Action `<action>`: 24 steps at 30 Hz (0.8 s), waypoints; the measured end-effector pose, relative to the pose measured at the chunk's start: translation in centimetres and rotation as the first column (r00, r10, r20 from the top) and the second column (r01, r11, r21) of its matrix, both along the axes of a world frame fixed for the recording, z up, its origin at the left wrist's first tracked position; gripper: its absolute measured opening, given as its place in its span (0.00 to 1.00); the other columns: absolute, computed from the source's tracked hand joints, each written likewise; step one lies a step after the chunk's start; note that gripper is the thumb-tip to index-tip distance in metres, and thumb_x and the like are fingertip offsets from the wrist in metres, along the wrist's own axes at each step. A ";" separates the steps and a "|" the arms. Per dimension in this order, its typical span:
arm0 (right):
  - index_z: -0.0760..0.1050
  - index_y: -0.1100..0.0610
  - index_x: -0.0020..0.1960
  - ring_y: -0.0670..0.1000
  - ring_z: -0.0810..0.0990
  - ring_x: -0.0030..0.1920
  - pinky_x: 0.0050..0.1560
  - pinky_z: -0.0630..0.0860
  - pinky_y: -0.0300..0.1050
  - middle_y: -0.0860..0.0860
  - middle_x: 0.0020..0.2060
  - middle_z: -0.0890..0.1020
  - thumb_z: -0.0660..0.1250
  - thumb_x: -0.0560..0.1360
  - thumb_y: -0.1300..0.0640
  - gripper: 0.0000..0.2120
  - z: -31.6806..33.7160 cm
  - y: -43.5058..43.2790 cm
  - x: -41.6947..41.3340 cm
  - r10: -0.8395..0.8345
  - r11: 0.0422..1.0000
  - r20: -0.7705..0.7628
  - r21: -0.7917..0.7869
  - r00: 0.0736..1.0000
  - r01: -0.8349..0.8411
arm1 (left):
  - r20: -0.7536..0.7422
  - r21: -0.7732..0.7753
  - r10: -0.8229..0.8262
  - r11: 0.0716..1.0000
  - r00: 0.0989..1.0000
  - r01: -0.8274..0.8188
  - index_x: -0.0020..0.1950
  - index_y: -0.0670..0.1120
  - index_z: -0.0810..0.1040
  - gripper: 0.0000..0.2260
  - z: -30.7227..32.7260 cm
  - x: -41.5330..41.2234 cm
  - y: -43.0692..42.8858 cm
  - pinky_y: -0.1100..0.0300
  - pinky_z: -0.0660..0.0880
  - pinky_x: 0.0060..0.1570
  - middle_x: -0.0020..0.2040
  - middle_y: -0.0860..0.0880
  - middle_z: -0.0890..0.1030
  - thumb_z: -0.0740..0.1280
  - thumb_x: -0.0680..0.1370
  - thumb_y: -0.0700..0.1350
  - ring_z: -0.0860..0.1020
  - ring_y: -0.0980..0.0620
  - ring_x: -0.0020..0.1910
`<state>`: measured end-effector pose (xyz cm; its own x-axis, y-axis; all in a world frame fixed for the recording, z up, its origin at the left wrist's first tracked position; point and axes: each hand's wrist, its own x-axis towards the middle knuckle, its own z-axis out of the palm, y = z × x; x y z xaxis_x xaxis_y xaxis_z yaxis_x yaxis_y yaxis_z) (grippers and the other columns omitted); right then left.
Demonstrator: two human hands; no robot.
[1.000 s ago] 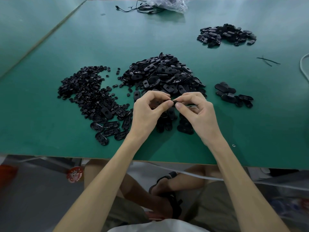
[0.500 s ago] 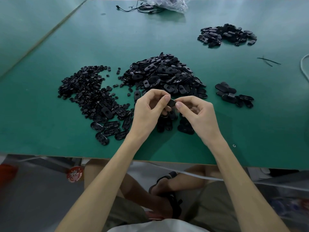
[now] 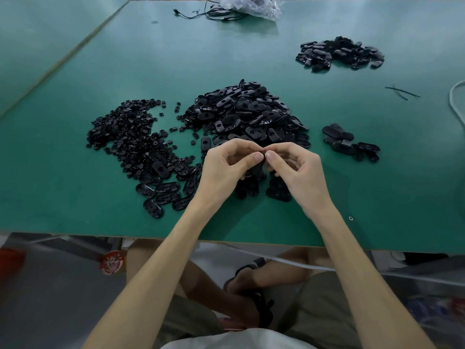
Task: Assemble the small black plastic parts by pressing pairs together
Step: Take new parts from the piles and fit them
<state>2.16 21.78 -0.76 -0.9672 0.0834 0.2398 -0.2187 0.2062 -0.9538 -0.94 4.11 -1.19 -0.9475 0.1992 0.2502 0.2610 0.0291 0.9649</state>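
Observation:
My left hand (image 3: pixel 226 170) and my right hand (image 3: pixel 298 172) meet over the table's near middle, thumbs and forefingers pinched together on one small black oval part (image 3: pixel 258 165), mostly hidden by the fingers. Behind them lies a big heap of black oval parts (image 3: pixel 247 114). A spread of small round black pieces (image 3: pixel 130 132) covers the table to the left. Several oval parts (image 3: pixel 163 191) lie flat by my left wrist. A few more black parts (image 3: pixel 276 191) sit under my hands.
A small cluster of black parts (image 3: pixel 348 143) lies to the right, and another pile (image 3: pixel 338 52) sits at the far right. A plastic bag (image 3: pixel 251 6) and thin black cable (image 3: pixel 208 13) lie at the far edge. The green table's near edge (image 3: pixel 75 231) runs below my wrists.
Both hands stay together on the part; the fingertips have shifted slightly, the thumbs now pressing side by side over it.

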 end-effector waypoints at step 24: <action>0.82 0.57 0.51 0.51 0.86 0.39 0.42 0.82 0.41 0.52 0.42 0.87 0.75 0.78 0.63 0.04 -0.4 0.4 -0.1 -0.063 0.984 -0.038 -0.169 0.997 0.056 | 0.066 -0.032 -0.102 0.994 0.993 0.104 0.62 0.40 0.83 0.09 -0.3 0.1 0.4 0.52 0.84 0.45 0.47 0.47 0.87 0.70 0.82 0.39 0.86 0.46 0.43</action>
<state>2.05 22.14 -1.18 -0.9486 0.1827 0.2584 -0.2520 0.0578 -0.9660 -0.87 4.49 -1.45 -0.9352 0.3042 0.1811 0.2023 0.0394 0.9785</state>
